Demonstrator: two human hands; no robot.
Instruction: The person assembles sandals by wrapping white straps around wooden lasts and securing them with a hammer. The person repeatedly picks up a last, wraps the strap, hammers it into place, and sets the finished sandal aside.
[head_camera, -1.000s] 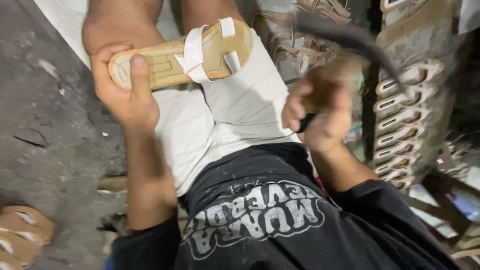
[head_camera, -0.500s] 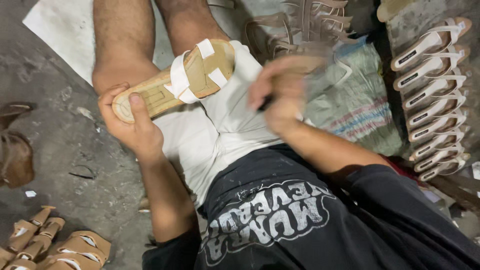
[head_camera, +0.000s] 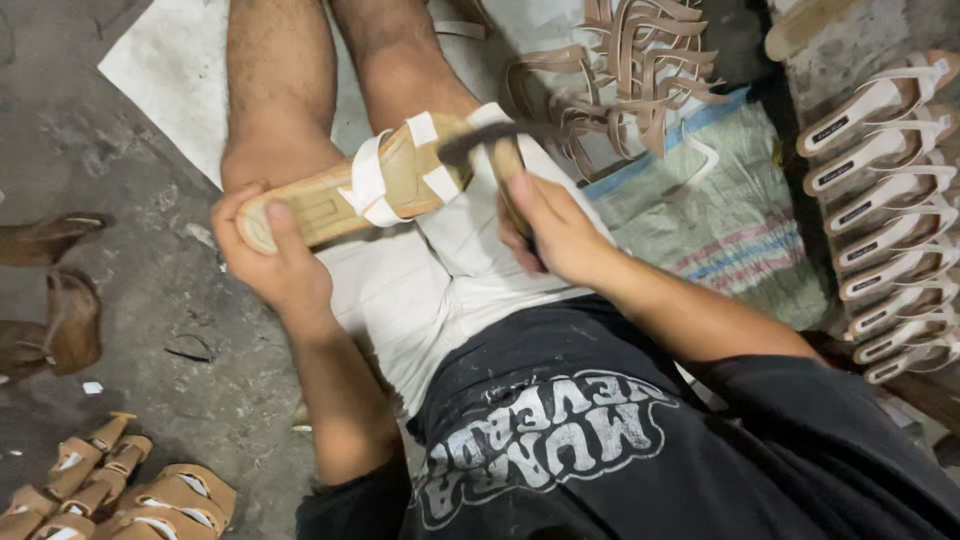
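I sit on the floor with a tan sandal sole (head_camera: 330, 200) lying upside down across my thighs. White straps are folded over its underside. My left hand (head_camera: 265, 265) grips its heel end, thumb pressed on top. My right hand (head_camera: 550, 235) is closed on the wooden handle of a hammer (head_camera: 495, 150). The hammer's dark head rests on the sole's toe end, beside the white straps.
A row of finished pale sandals (head_camera: 880, 210) lines the right side. A heap of tan strappy uppers (head_camera: 630, 70) lies ahead on a woven sack (head_camera: 720, 220). More tan pieces (head_camera: 120, 495) sit bottom left, and brown shoes (head_camera: 60, 310) lie at the left on the concrete floor.
My right hand swung the hammer down from a raised position at the right onto the sole's toe end. My left hand kept its grip on the heel.
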